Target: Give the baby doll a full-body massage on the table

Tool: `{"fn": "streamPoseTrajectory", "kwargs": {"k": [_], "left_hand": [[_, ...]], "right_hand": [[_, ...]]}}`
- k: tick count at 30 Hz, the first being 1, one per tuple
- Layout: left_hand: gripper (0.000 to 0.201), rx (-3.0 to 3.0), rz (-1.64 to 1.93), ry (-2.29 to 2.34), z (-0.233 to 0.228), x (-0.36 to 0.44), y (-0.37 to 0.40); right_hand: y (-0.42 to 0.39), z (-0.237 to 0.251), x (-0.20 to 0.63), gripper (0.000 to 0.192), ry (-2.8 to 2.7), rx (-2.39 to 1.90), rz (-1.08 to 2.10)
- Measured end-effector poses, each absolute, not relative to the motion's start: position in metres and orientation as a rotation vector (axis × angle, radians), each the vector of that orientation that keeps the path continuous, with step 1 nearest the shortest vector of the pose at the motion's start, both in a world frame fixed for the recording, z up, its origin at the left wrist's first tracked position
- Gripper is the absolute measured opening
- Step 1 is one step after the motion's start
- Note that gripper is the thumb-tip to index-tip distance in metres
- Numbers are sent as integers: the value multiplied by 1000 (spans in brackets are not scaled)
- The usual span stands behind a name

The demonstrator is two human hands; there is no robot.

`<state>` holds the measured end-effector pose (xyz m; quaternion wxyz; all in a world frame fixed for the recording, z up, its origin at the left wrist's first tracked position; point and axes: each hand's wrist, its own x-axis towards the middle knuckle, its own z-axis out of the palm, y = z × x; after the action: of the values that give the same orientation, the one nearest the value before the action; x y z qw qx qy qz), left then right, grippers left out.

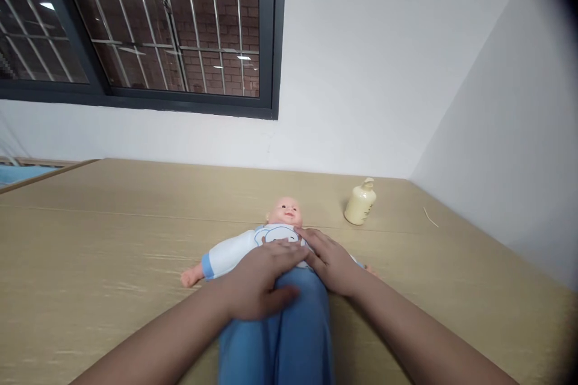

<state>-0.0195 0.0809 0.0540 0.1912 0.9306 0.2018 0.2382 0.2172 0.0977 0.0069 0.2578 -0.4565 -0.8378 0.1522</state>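
A baby doll point(288, 212) lies on its back on the wooden surface point(112, 222), its head toward the wall. It wears a white top with blue cuffs and a printed face, plus blue trousers point(300, 325). My left hand point(268, 277) rests flat over the doll's belly, fingers stretched out and thumb apart, slightly blurred. On the right side of the doll's chest lies my right hand point(332, 258), its fingers extended. Both hands touch the clothing and hold nothing. The doll's right-side arm is mostly hidden behind my right hand and forearm.
A cream pump bottle point(360, 202) stands behind and to the right of the doll. Farther right lies a thin pale strip point(430, 217). White walls border the surface at the back and right, with a barred window point(180, 30) above.
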Motion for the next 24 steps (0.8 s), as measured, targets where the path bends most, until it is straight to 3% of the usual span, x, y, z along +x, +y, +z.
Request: {"fn": "streamPoseTrajectory", "kwargs": {"k": [7,16,20,24], "left_hand": [[47,2336,801,816,27,-39,117],[37,2013,1032,999,6,-44,135],[37,2009,1038,999,7,-44,134],[36,2013,1024,1023,8,-45,132]], "right_hand": [[98,8,216,51,-2284,-1237,404],[91,13,214,52,-2217,-1353,295],[56,34,195,48,-2373,-1030,126],[22,54,171,55,-2747,-578,328]]}}
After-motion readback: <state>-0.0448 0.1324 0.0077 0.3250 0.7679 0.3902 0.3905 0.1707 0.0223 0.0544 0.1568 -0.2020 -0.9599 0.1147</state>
